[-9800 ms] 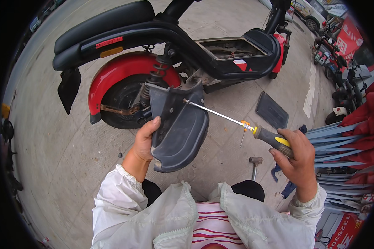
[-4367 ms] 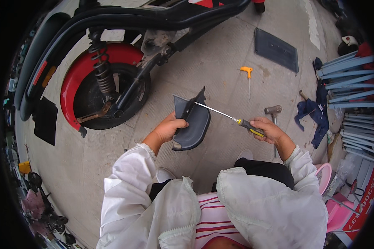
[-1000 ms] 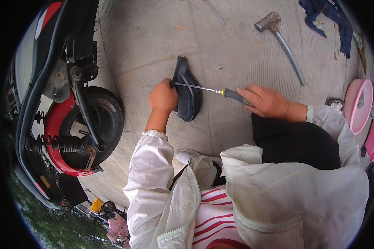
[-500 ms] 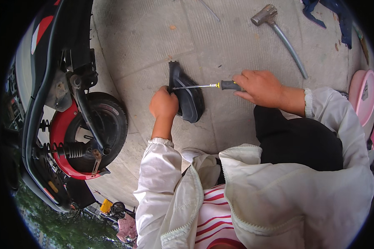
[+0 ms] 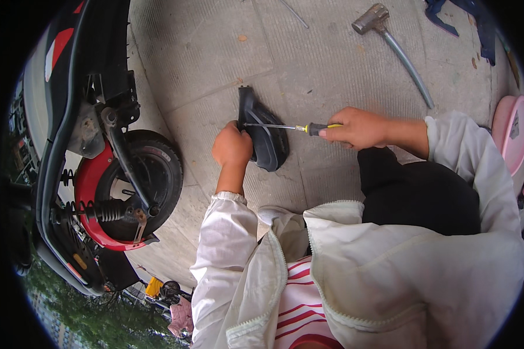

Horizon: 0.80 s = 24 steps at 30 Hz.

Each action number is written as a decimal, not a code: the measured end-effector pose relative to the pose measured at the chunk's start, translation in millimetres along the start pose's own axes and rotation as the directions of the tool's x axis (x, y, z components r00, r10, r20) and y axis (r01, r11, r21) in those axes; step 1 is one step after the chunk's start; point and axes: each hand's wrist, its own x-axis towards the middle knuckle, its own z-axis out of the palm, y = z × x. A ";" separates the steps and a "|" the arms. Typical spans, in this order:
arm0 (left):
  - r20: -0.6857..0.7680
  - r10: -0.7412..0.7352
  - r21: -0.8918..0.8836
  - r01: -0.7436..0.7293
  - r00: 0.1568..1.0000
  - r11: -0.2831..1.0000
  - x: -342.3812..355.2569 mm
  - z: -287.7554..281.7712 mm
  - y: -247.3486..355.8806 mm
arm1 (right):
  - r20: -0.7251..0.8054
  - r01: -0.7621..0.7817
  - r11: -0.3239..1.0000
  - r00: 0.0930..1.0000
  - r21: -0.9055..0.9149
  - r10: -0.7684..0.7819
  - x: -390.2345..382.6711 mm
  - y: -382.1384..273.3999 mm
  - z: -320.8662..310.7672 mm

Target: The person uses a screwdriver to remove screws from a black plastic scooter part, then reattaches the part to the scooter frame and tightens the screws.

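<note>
A black moulded plastic part (image 5: 269, 142), wide at the bottom and narrowing to a tab at the top, stands or lies on the paving in front of me. My left hand (image 5: 233, 144) is closed on its left edge. In my right hand (image 5: 355, 128) is a screwdriver (image 5: 315, 129) with a grey and yellow handle, fingers wrapped round the handle's end. Its long metal shaft crosses over the black part, and the tip reaches close to my left fingers. Whether the tip sits in a screw is too small to tell.
To the left stands a scooter with a rear wheel (image 5: 157, 180) and red mudguard (image 5: 93, 209). A hammer (image 5: 393, 49) lies at the far right on the paving (image 5: 215, 52). A thin metal rod (image 5: 294, 14) lies at the far edge, a pink basin (image 5: 513, 134) at the right.
My right hand has turned about the screwdriver handle and shifted slightly nearer to me. The left hand and the black part stay almost in place; the whole view has shifted a little.
</note>
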 end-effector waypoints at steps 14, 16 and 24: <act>-0.081 0.052 0.053 -0.048 0.995 0.997 -5.1 7.8 4.6 | 0.176 -0.290 0.905 0.953 0.310 0.245 4.6 5.9 -7.4; -0.080 0.046 0.030 -0.043 0.996 0.999 -5.3 6.7 5.3 | 0.015 -0.084 0.985 0.996 0.151 0.083 12.0 20.8 -9.7; -0.045 0.003 0.034 -0.002 0.999 0.999 -4.2 6.1 5.7 | 0.114 -0.216 0.974 0.972 0.072 0.207 3.7 -10.1 -4.0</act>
